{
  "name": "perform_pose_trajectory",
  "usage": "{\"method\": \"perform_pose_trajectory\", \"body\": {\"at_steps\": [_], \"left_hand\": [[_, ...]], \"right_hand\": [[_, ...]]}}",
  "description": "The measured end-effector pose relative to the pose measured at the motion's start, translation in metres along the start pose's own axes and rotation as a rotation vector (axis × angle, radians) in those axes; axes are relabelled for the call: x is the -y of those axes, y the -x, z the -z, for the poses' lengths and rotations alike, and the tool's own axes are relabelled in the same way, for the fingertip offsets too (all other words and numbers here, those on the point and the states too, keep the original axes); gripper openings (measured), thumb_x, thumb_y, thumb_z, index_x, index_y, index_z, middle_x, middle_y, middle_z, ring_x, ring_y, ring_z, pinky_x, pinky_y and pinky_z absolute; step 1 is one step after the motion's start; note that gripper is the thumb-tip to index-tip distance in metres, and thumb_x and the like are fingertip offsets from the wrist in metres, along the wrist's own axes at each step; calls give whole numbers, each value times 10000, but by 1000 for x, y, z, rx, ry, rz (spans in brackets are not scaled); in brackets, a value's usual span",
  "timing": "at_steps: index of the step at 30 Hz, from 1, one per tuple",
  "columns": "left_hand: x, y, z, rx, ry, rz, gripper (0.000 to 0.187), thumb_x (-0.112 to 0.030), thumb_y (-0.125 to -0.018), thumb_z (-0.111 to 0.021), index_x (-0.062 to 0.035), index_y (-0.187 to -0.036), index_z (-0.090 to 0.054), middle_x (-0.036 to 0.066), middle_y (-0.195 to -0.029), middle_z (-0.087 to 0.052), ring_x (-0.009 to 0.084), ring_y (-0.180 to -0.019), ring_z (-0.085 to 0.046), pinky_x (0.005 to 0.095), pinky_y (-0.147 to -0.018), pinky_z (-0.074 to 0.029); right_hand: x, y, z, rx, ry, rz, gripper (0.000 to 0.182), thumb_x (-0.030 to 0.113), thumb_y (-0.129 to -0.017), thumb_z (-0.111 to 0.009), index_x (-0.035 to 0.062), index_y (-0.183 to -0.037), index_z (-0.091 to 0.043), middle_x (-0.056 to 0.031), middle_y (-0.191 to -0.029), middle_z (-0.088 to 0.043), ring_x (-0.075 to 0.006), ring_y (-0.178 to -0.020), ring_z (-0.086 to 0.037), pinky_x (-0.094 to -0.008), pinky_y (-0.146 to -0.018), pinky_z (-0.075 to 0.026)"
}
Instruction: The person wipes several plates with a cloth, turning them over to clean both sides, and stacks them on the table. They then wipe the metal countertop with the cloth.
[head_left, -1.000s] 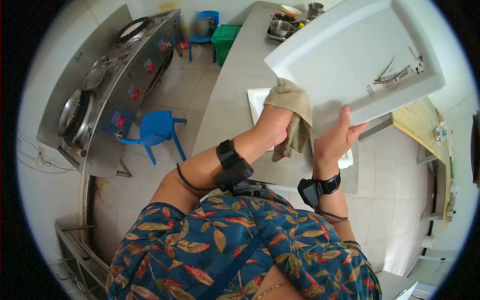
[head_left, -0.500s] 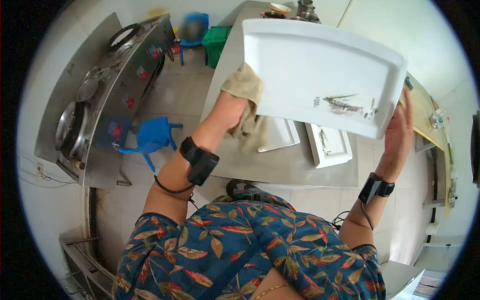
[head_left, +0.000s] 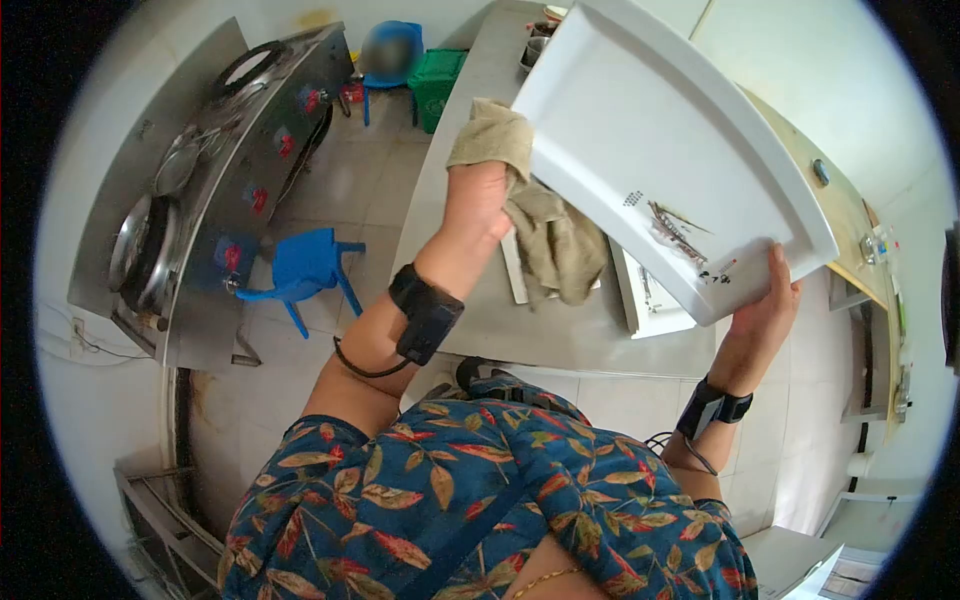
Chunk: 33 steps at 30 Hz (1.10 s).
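A large white rectangular plate (head_left: 640, 110) with a raised rim and a dark painted motif is held tilted above the steel table. My right hand (head_left: 762, 312) grips its lower right corner, the thumb on the inner face and the fingers mostly hidden beneath. My left hand (head_left: 478, 203) is wrapped in a beige cloth (head_left: 560, 245) at the plate's left edge; the fingers are covered, and the loose part hangs over the table. Below, a smaller white plate (head_left: 660, 322) with a similar motif lies on the table, and another white plate (head_left: 518, 270) is mostly hidden by the cloth.
The steel table (head_left: 440, 215) stands in front of me, with pots (head_left: 535, 50) at its far end. A blue stool (head_left: 305, 270) and a stove with woks (head_left: 150, 250) are on the left. A green bin (head_left: 436, 88) stands farther back. A wooden counter (head_left: 850, 225) runs along the right.
The large plate has turned clockwise, its right end dropping. My right hand moved down and left with it. My left hand rose slightly, and the cloth now hangs farther right.
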<state>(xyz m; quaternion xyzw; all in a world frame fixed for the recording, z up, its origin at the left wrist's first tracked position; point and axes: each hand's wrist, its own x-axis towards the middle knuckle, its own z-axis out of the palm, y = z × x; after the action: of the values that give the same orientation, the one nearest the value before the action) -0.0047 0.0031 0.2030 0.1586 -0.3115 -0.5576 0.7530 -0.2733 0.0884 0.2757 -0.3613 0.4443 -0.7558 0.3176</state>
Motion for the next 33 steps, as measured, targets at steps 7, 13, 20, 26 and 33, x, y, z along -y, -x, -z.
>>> {"method": "perform_pose_trajectory", "body": {"at_steps": [7,13,20,26,33], "left_hand": [[12,0,-37,-180,164,22,264,-71,-821,-569,-69,-1073,-490,25,-1021,-535,147,-951,-531,307,-827,-462],[4,-7,-42,-193,261,121,243,-94,-817,-572,-81,-1048,-500,30,-1023,-536,157,-942,-536,309,-805,-470],[41,27,-64,-307,199,319,223,-192,-867,-493,-113,-1075,-481,35,-1028,-529,177,-976,-507,374,-836,-452],[73,93,-73,-33,196,414,208,-45,-833,-541,-102,-1026,-489,19,-984,-533,152,-912,-537,308,-779,-473],[48,46,-20,161,-326,172,279,-13,-809,-559,-44,-1080,-501,35,-1014,-562,149,-938,-543,301,-810,-467]], "right_hand": [[-19,27,-21,15,-119,140,284,105,-818,-563,-7,-1068,-487,-99,-998,-552,-181,-936,-538,-317,-812,-437],[-12,24,-13,59,-120,91,257,73,-809,-544,-12,-1047,-500,-98,-1002,-551,-184,-923,-542,-319,-824,-435],[-22,40,-18,88,-290,58,271,39,-791,-553,-24,-1050,-510,-98,-994,-562,-184,-910,-547,-320,-812,-444],[-41,29,-48,110,-430,-56,327,46,-791,-564,0,-1104,-481,-91,-1038,-548,-190,-956,-537,-349,-835,-445],[-13,11,-25,516,-544,-68,478,113,-828,-508,4,-1263,-345,-112,-1211,-458,-224,-1133,-447,-375,-924,-396]]}}
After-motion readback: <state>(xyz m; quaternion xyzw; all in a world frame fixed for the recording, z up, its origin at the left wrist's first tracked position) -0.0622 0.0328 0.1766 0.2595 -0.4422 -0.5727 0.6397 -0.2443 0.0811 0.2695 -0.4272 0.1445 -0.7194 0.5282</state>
